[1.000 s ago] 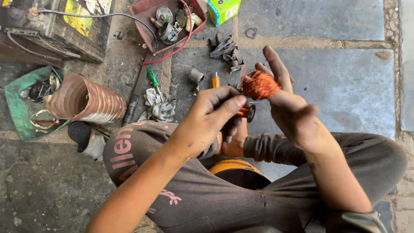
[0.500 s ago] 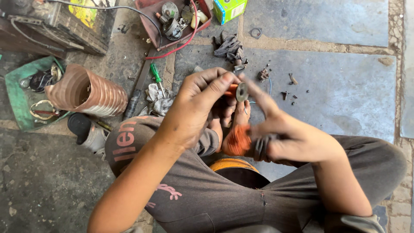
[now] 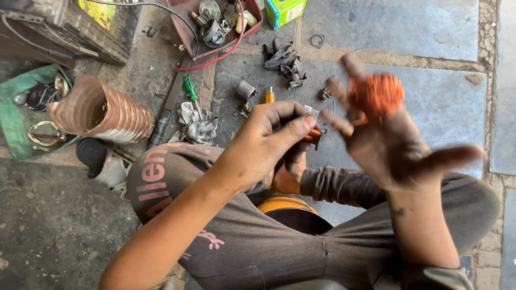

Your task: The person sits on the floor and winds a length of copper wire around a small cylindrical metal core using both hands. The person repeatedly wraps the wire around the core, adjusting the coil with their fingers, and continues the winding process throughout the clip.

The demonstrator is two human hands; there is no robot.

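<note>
Both hands raised over the lap, above grey trousers (image 3: 301, 241) with pink lettering. Right hand (image 3: 398, 145) blurred, palm open, thumb stretched out to the right, fingers spread upward; tangle of copper wire (image 3: 376, 94) bunched at the fingertips, whether pinched or only looped over them impossible to tell. Left hand (image 3: 269, 142) curled shut, thumb and forefinger pressed around a small orange-wound coil part (image 3: 313, 135), only its end showing past the fingers. Wire bundle up and to the right of the coil part, near it, apart from the left hand.

Around, from big to small: stone-slab floor (image 3: 419, 32) under everything. Dark crate (image 3: 59, 27) at top left. Ribbed copper-coloured cylinder (image 3: 102, 110) lying on its side at left, just beside a green tray (image 3: 13, 126) holding dark metal bits. Red tray (image 3: 188, 37) of motor parts at top centre, red cable (image 3: 228, 51) curling out of it. Green box (image 3: 285, 11) at the top edge. Orange round object (image 3: 285, 204) between the knees, mostly hidden. Grey rag (image 3: 196, 126) left of the left hand. Dark cloth (image 3: 282, 56) further up. Green-handled screwdriver (image 3: 191, 91) beside the rag. Small metal cap (image 3: 246, 89) and a metal ring (image 3: 317, 40) lying loose on the slab.
</note>
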